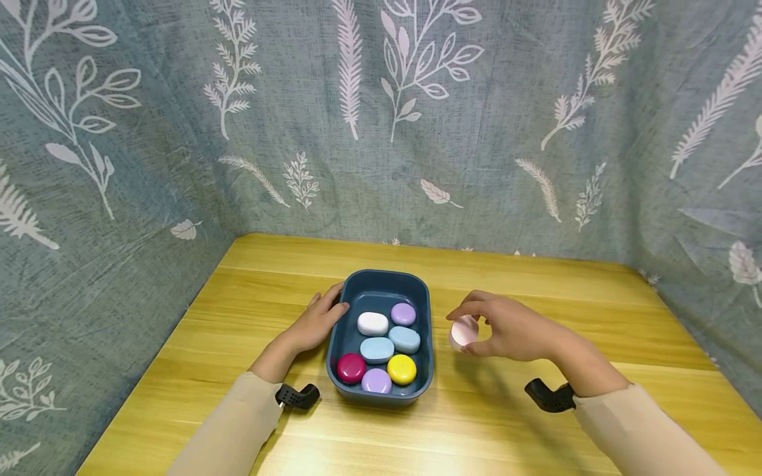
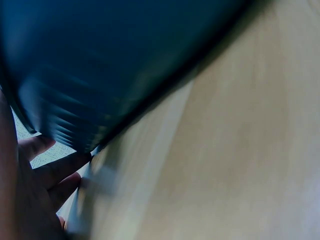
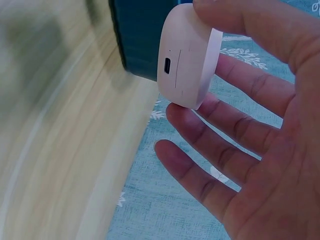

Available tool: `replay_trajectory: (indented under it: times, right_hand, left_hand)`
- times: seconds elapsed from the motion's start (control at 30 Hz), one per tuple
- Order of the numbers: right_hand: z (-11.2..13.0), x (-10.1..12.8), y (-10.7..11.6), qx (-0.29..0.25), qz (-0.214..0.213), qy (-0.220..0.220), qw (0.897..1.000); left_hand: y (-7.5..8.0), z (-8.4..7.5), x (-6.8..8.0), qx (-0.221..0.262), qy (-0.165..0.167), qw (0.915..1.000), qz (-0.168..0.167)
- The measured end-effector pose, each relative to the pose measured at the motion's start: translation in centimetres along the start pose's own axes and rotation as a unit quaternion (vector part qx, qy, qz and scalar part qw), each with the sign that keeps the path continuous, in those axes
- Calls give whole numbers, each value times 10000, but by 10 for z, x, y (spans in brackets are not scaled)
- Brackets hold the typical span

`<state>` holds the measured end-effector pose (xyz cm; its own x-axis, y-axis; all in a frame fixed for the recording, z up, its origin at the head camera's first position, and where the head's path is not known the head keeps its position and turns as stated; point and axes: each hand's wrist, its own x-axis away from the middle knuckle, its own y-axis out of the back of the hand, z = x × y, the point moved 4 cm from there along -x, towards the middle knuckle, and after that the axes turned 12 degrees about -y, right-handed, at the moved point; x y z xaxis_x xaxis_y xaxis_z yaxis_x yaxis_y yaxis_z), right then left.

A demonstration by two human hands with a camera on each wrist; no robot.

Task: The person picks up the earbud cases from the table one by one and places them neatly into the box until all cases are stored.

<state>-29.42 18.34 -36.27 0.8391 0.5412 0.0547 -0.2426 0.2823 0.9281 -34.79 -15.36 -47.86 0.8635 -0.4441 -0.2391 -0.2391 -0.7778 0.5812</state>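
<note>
Left wrist view is blurred; left hand [image 1: 315,324] rests flat against the blue tray [image 1: 417,291], right hand [image 1: 512,327] pinches a pink case [image 1: 464,332] above the wooden table [image 1: 536,423], leaf-print cloth [image 1: 381,132] behind

I can read no text, label, brand, number or sign anywhere: not on the pink case [image 3: 187,55], on the bin [image 1: 381,287] beside it, nor on the cases inside that bin.
</note>
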Motion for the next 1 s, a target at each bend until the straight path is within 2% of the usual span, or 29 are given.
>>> replay_trajectory:
  times: [0.47, 0.73, 1.0]
  right_hand:
    - [8, -16, 11, -1, -11, -17, 10000]
    - [14, -25, 17, 74, 61, -38, 9999]
    - [18, -29, 22, 30, 143, -109, 9998]
  left_hand:
    - [-1, -1, -1, 33, 2, 10000, -22]
    - [-1, 1, 1, 84, 187, 9998, -11]
    - [-1, 0, 1, 47, 126, 9999, -11]
